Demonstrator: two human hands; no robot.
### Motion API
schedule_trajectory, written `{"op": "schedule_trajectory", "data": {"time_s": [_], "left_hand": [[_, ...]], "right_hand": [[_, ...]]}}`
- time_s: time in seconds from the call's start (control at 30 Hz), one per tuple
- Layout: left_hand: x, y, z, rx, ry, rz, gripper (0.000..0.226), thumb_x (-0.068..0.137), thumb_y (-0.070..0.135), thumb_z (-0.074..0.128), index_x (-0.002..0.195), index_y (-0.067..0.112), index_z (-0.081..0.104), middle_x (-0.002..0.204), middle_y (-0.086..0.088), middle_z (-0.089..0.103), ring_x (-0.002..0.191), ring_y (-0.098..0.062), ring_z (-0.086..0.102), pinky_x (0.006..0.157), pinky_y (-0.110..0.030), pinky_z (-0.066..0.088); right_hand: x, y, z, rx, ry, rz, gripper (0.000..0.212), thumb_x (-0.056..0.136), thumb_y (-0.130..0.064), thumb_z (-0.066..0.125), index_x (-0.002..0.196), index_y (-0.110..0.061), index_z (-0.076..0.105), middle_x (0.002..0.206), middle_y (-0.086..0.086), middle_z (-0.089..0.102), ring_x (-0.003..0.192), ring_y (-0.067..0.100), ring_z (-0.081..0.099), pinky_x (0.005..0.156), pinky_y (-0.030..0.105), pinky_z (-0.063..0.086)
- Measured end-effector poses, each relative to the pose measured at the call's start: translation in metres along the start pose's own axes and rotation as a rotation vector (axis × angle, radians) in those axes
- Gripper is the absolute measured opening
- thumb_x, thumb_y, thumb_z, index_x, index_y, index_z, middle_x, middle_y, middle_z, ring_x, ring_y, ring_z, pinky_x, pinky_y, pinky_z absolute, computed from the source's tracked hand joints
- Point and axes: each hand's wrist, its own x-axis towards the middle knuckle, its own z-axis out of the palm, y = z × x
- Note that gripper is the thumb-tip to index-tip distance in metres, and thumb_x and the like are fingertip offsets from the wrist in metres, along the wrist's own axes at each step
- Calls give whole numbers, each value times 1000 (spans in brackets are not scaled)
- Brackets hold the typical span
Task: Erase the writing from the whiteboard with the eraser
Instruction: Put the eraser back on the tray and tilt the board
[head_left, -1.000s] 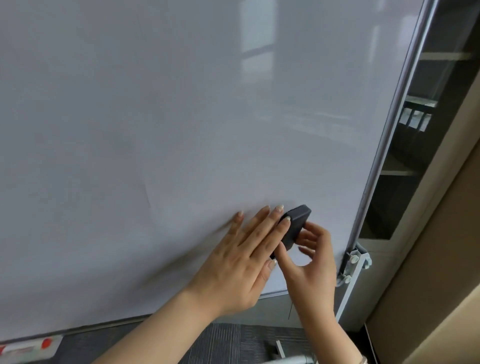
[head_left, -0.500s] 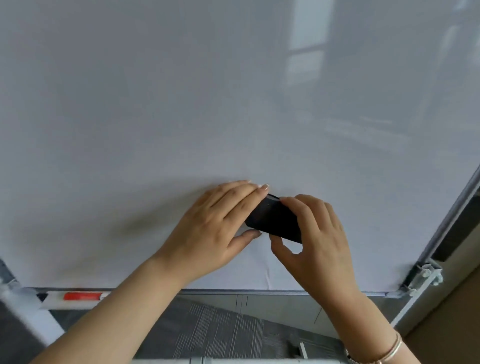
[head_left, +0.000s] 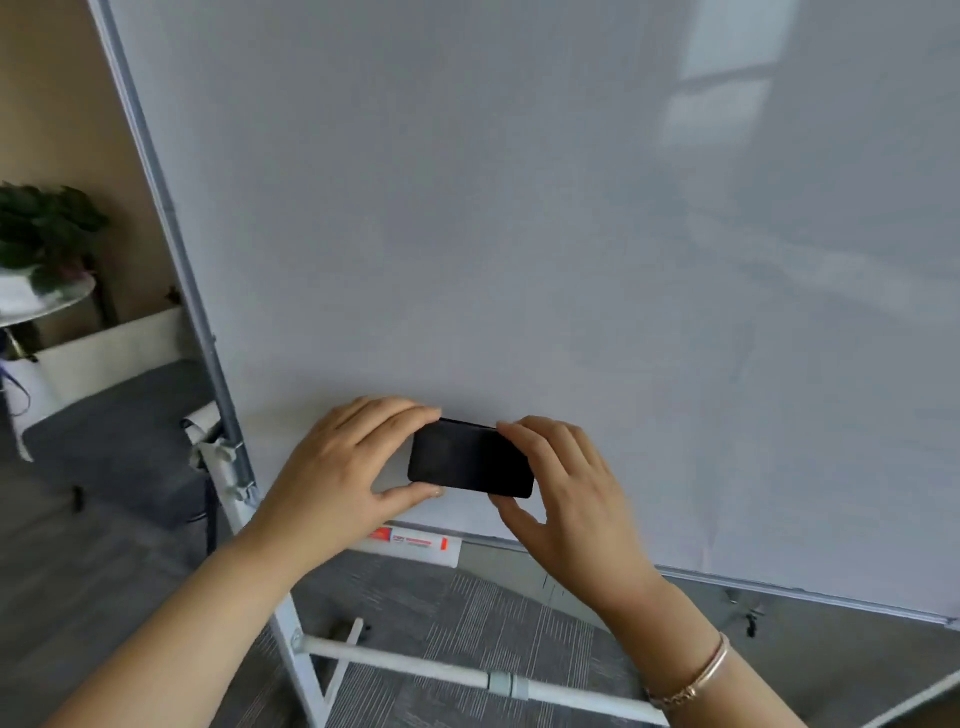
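Observation:
A black rectangular eraser (head_left: 470, 460) lies flat against the lower part of the whiteboard (head_left: 519, 208), lengthwise and level. My left hand (head_left: 343, 467) grips its left end with fingers over the top edge and thumb under it. My right hand (head_left: 566, 499) holds its right end the same way. The board's surface shows no writing, only faint smears at the right and window reflections.
A red and white marker (head_left: 415, 543) rests on the ledge under the board, below the eraser. The board's white stand (head_left: 415, 670) and left post (head_left: 228, 457) are near my arms. A potted plant (head_left: 44, 234) on a round table stands at the far left, over grey carpet.
The eraser and both hands have travelled leftward along the board's bottom, from its right edge to near its left post. The eraser turned from tilted to level, held at both ends.

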Motion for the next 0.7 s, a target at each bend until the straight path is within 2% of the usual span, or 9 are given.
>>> {"op": "schedule_trajectory", "data": {"time_s": [0.1, 0.13, 0.2, 0.3, 0.4, 0.47, 0.53, 0.6, 0.7], "left_hand": [[-33, -30, -5, -260, -123, -219, 66, 77, 70, 61, 134, 38, 55, 127, 31, 51, 117, 11, 47, 100, -7, 35], [-42, -40, -4, -349, -167, -292, 65, 74, 72, 64, 132, 43, 54, 124, 37, 50, 116, 15, 47, 96, -3, 34], [-57, -57, 3, -479, -244, -409, 63, 70, 70, 68, 128, 48, 55, 119, 39, 53, 113, 15, 49, 92, -6, 39], [-73, -74, 21, -614, -299, -594, 61, 71, 61, 73, 128, 45, 60, 118, 32, 59, 109, 14, 55, 90, -13, 43], [-83, -85, 39, -683, -325, -744, 51, 75, 56, 76, 119, 35, 65, 114, 19, 67, 106, 8, 60, 88, -18, 47], [-84, -89, 50, -746, -331, -850, 55, 67, 61, 78, 107, 26, 66, 99, 8, 75, 91, -4, 71, 78, -26, 57], [-81, -91, 58, -796, -322, -931, 61, 62, 64, 79, 99, 18, 67, 89, 0, 77, 79, -11, 75, 71, -35, 63], [-76, -90, 64, -772, -329, -967, 54, 72, 60, 78, 96, 13, 67, 85, -3, 78, 74, -11, 76, 69, -37, 64], [-69, -88, 70, -666, -351, -983, 50, 82, 59, 71, 92, 10, 66, 76, -2, 77, 68, -9, 75, 65, -35, 64]], "right_hand": [[-3, -26, 28, 251, -149, 214, 56, 89, -39, 72, 139, -30, 47, 131, -17, 50, 115, -8, 50, 93, 7, 41], [-5, -33, 38, 352, -198, 304, 56, 88, -39, 75, 136, -34, 48, 128, -22, 51, 112, -14, 50, 91, 4, 40], [-7, -44, 59, 498, -268, 477, 56, 85, -38, 79, 133, -38, 49, 123, -25, 56, 111, -10, 55, 91, 10, 45], [-9, -52, 87, 635, -304, 663, 54, 84, -36, 82, 130, -33, 54, 118, -22, 63, 110, -1, 62, 96, 20, 52], [-8, -55, 103, 699, -304, 800, 45, 83, -36, 83, 119, -28, 58, 108, -19, 67, 101, -5, 64, 92, 20, 55], [-8, -53, 111, 680, -308, 873, 37, 82, -41, 83, 109, -26, 63, 99, -13, 71, 93, -2, 67, 84, 19, 56], [-10, -49, 120, 651, -327, 916, 30, 82, -45, 82, 99, -24, 69, 89, -3, 76, 83, 9, 70, 81, 34, 60], [-9, -49, 127, 643, -333, 963, 28, 84, -46, 80, 92, -21, 71, 83, 2, 77, 78, 19, 73, 82, 49, 60], [-4, -50, 132, 537, -327, 979, 36, 85, -52, 76, 85, -17, 71, 77, 4, 75, 74, 25, 74, 76, 45, 62]]}}
